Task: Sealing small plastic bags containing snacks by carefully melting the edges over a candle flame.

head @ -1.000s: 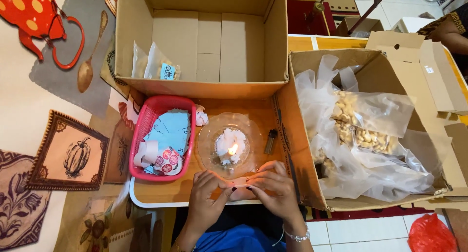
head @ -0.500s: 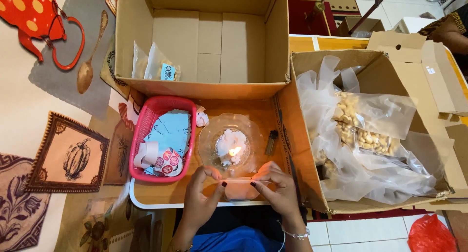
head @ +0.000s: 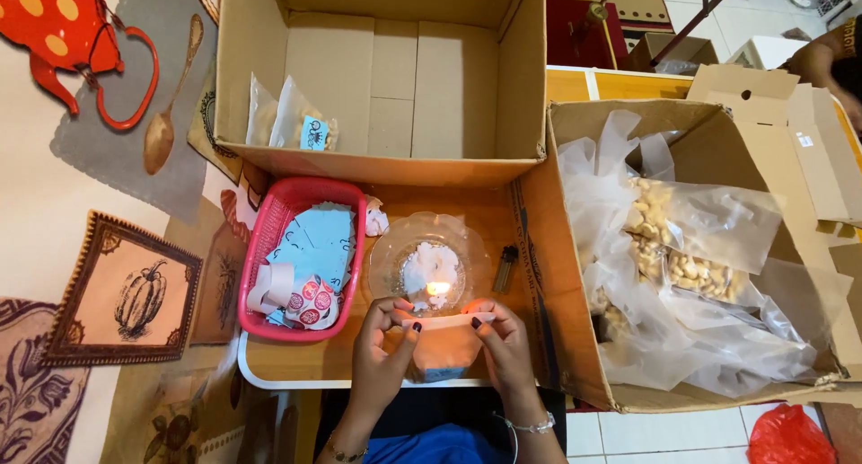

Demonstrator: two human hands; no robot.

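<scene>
My left hand [head: 382,347] and my right hand [head: 503,343] together hold a small clear plastic packet [head: 444,347] by its top edge, one hand at each end. The packet's top edge sits just below a small candle flame [head: 439,288]. The candle stands in a clear glass dish [head: 386,262] on the little wooden table [head: 305,361]. Both hands are close to the table's front edge.
A pink basket [head: 260,248] of blue papers and round stickers sits left of the dish. A dark lighter [head: 505,268] lies to its right. A large open carton [head: 386,163] stands behind with a few filled packets [head: 301,123]. Another carton [head: 557,275] at right holds plastic bags of nuts [head: 682,266].
My hands have lifted the packet slightly and brought its top edge up toward the flame; the fingers have shifted to pinch both ends.
</scene>
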